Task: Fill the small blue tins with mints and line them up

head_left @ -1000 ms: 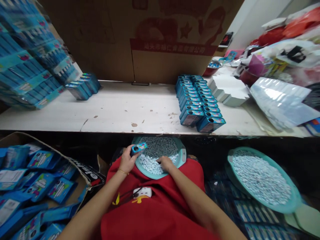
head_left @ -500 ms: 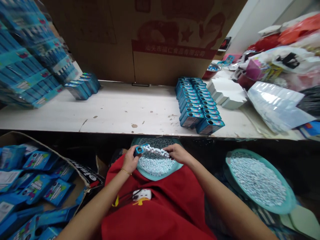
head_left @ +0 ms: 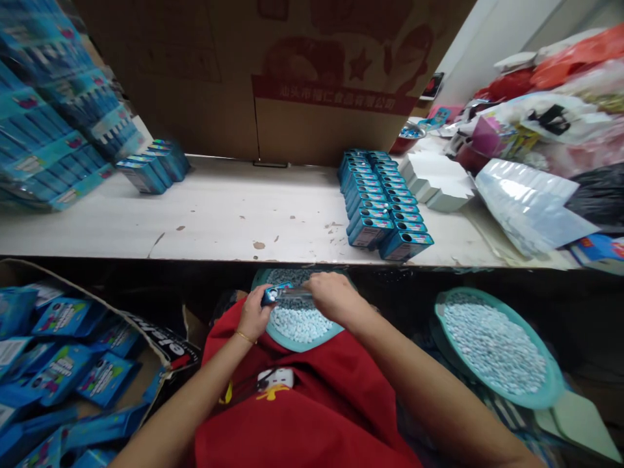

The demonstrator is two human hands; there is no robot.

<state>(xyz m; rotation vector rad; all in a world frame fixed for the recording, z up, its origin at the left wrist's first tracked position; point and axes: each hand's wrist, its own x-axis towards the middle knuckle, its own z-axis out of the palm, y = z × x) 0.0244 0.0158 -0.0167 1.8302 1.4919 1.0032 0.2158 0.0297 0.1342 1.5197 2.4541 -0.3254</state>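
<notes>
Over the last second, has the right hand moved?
Yes. The right hand has come up from the pellets in the lap basin; it now shows nearer the front edge of the white table, just below it in the picture.

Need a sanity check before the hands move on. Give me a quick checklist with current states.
1. Left hand has a grip on the small blue box: ok.
2. Right hand holds the narrow tool, pointed toward the box: ok.
3. White pellets have reached the box's opening: ok, some show there.
4. Box filled to the intended level: cannot tell, its inside is hidden.
5. Tool emptied: cannot tell, it is blurred.
6. Basin sits below box and tool to catch drops: ok.
</notes>
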